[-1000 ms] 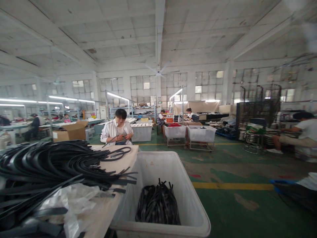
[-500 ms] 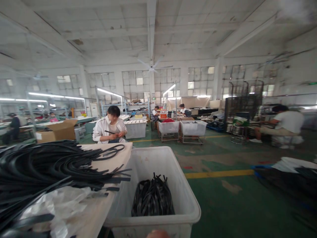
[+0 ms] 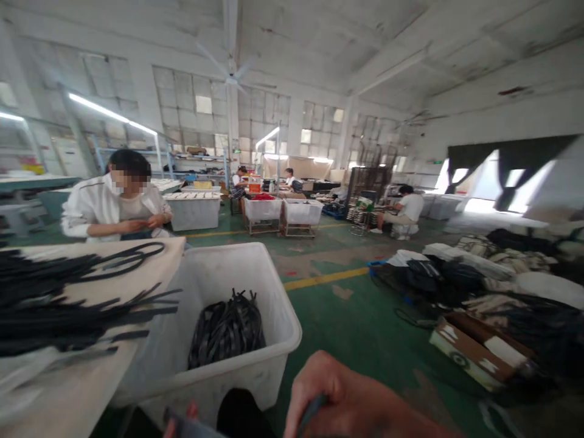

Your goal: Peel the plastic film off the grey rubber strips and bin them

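Note:
My right hand (image 3: 326, 392) is closed in front of the white bin, at the lower edge of the view. A bit of something dark grey (image 3: 312, 412) shows inside its curled fingers; what it is I cannot make out. Only fingertips of my left hand (image 3: 192, 410) show at the bottom, against a flat grey piece (image 3: 194, 427) that is mostly cut off. The white plastic bin (image 3: 292, 340) holds a bundle of black straps (image 3: 228, 331). More black straps (image 3: 86, 313) lie spread on the table (image 3: 123, 365) to the left.
A person in a white jacket (image 3: 116, 210) sits behind the table, working with both hands. On the right floor stand an open cardboard box (image 3: 479, 356) and piles of dark and pale goods (image 3: 456, 274). Farther back are wheeled white bins (image 3: 303, 213) and other seated people.
The view has turned to the right, so the bin and table sit farther left. My right hand has come up into sight, and left fingertips with the grey piece now show.

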`<state>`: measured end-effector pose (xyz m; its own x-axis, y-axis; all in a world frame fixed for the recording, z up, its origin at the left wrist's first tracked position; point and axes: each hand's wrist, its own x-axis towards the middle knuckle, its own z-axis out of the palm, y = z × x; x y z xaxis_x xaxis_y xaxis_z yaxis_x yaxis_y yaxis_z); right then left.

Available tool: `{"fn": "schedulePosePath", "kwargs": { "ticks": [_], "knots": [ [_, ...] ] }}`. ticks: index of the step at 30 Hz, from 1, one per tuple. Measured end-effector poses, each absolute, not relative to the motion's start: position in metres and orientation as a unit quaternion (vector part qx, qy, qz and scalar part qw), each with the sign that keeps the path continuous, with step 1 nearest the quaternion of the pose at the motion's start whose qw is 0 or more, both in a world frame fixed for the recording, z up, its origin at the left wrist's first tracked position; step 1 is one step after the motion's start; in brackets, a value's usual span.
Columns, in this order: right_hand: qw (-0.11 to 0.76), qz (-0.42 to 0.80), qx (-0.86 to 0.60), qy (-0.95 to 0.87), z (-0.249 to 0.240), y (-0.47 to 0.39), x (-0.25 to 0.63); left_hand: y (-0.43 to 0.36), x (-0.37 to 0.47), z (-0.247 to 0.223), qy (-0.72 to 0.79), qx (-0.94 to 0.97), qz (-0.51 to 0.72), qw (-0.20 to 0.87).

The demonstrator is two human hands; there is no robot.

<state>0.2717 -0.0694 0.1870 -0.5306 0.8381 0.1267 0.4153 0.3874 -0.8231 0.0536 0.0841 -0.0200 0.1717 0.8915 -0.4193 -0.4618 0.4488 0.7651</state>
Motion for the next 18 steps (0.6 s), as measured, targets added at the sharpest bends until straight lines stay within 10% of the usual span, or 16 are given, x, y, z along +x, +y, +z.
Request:
{"fn": "schedulePosePath", "kwargs": {
  "ticks": [18],
  "knots": [
    [0.435, 0.509, -0.354, -0.653, 0.148, 0.090, 0.204, 0.019, 0.030, 0.029, 0.314, 0.354, 0.488, 0.734]
  ]
}}
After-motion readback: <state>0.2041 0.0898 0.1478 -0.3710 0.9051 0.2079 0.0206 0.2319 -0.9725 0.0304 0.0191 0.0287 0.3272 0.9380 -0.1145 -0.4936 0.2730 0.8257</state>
